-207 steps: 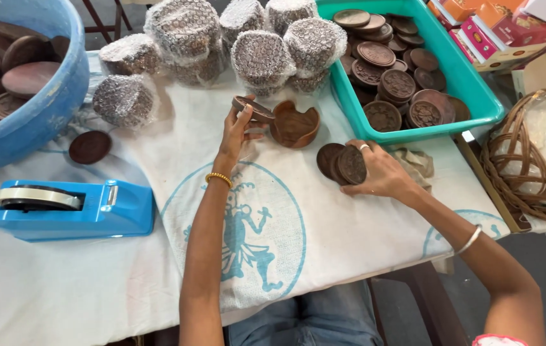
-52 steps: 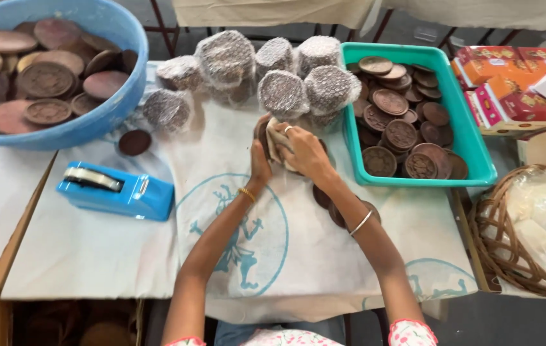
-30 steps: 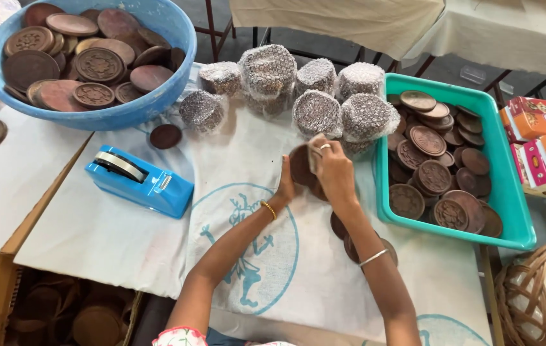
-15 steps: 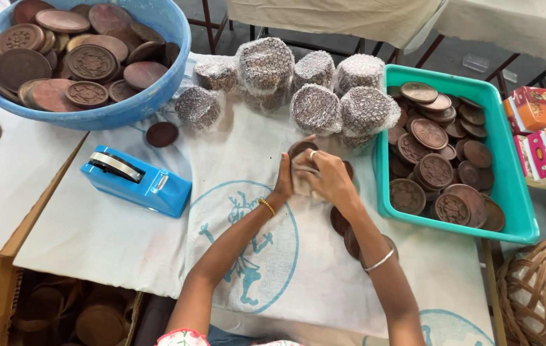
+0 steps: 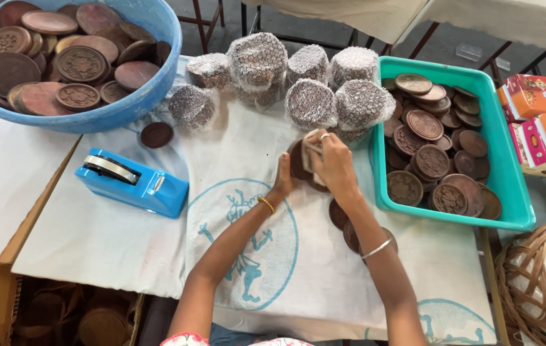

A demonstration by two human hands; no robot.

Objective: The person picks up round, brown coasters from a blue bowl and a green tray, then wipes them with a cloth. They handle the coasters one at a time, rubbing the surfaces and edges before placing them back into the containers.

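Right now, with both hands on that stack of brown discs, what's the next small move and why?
Probably keep the left hand bracing the stack of brown discs while the right hand draws the pale bit of wrap it pinches further around. The stack looks only partly covered, unlike the fully bubble-wrapped bundles lined up just behind, and loose discs lie beside the right forearm.

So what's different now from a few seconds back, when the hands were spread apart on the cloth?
The right hand left the small pile of discs on the cloth and rose to meet the left hand; both now grip one brown disc with a bit of clear wrap. The wrapped bundles, blue tape dispenser, green tray and blue basin lie as before.
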